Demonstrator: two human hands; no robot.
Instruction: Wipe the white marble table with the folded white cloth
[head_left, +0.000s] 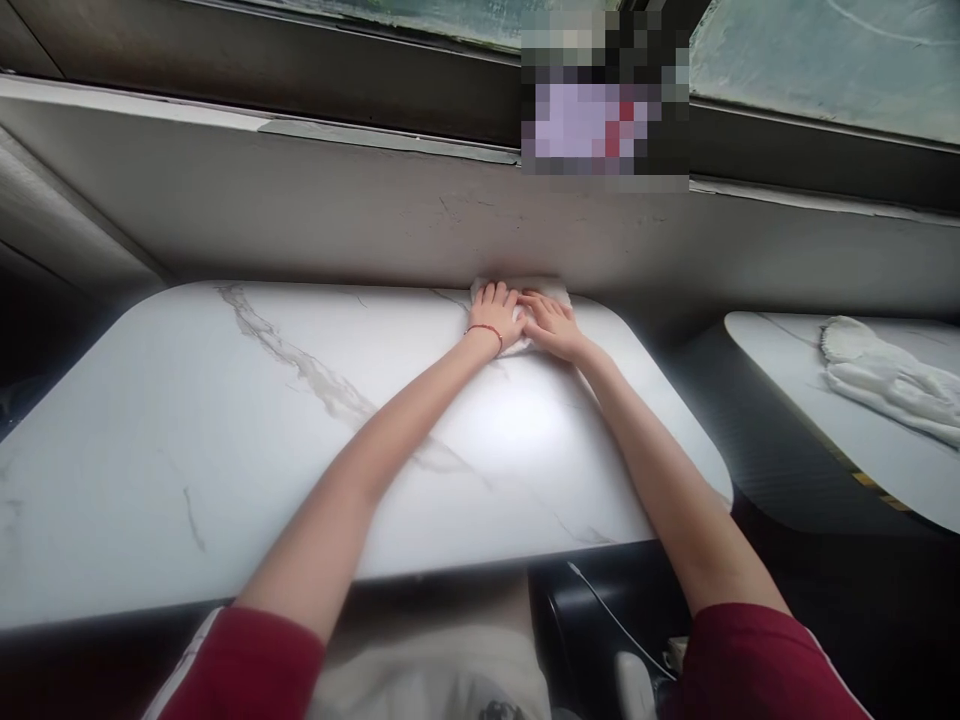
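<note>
Both arms reach across a white marble-patterned table [225,430] to its far edge by the wall. My left hand [496,312], with a red string bracelet on the wrist, lies flat with fingers stretched out on a white cloth [556,289]. My right hand [551,325] presses flat on the same cloth beside it, fingers extended and overlapping the left hand's fingertips. Most of the cloth is hidden under the hands.
A grey wall ledge [337,200] and a window frame run behind the table. A second marble table [885,450] at the right carries another crumpled white cloth [885,378]. A dark gap separates the tables. A white cable [611,615] hangs below the near edge.
</note>
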